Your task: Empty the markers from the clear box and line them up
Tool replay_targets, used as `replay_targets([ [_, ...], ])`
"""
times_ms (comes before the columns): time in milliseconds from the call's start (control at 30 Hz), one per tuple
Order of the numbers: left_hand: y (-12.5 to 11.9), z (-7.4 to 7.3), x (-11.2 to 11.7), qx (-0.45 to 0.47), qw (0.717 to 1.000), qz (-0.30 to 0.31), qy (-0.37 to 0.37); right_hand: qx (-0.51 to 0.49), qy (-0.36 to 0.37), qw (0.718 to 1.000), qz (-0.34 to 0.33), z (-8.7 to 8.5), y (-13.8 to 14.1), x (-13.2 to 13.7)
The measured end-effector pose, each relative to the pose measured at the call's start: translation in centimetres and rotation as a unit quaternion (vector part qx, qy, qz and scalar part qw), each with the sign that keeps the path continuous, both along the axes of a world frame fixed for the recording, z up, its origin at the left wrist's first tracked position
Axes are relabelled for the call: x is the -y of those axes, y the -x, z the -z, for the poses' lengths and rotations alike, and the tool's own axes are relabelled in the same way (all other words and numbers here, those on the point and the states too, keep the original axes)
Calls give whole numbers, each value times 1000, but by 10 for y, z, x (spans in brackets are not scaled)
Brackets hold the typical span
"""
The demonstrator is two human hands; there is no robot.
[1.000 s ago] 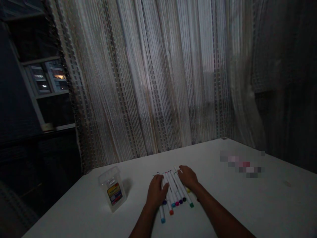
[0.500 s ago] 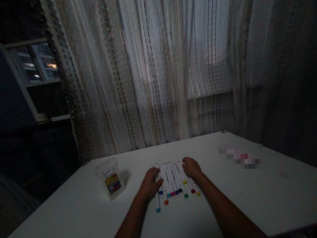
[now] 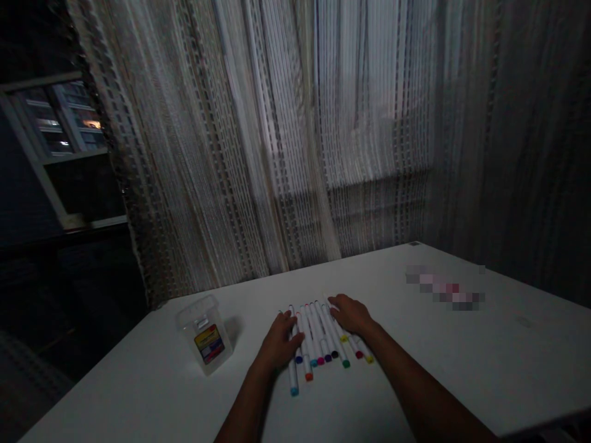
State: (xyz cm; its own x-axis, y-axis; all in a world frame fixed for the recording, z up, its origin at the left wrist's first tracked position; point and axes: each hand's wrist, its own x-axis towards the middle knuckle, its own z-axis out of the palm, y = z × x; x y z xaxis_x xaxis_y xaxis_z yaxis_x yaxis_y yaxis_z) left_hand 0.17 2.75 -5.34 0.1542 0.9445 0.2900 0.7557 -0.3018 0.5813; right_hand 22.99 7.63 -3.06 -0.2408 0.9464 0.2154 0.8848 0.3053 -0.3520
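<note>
The markers (image 3: pixel 318 332) lie side by side on the worktop between my hands, white barrels pointing away from me, coloured ends (image 3: pixel 321 361) nearest me. The row is uneven: the light-blue-ended marker (image 3: pixel 294 376) and the orange-ended marker (image 3: pixel 308 366) stick out towards me on the left, and at the right a yellow end (image 3: pixel 343 338) sits farther in than its neighbours.

I judge each one light and stiff, probably smooth plastic, hard to break but quick to roll or slide over its neighbour. The middle of the barrel looks the best place for a finger-and-thumb hold; for several together, I would press inward from both sides, gently, so none rides up.

My left hand (image 3: pixel 280 341) is open, thumb spread from the fingers, resting against the row's left side. My right hand (image 3: pixel 351 314) curves over the far part of its right side; I cannot tell whether its fingers pinch a barrel.

Well to the left stands a clear plastic box (image 3: pixel 220 362) with a colourful label (image 3: pixel 209 343). The worktop (image 3: pixel 138 381) is pale, with a pixelated patch (image 3: pixel 443 288) to the right and a curtain (image 3: pixel 277 154) behind.
</note>
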Motion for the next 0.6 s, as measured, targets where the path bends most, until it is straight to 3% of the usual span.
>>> replay_targets([
  [267,-1,-2,-3,37,998,-28,-34,-19,-18,1000,5,-2,2,-1],
  [467,-1,0,-1,18,1000,19,-13,-27,-17,998,-62,5,7,-7],
  [600,-2,1,-1,27,1000,-3,-14,-46,-20,996,-70,8,6,-11],
])
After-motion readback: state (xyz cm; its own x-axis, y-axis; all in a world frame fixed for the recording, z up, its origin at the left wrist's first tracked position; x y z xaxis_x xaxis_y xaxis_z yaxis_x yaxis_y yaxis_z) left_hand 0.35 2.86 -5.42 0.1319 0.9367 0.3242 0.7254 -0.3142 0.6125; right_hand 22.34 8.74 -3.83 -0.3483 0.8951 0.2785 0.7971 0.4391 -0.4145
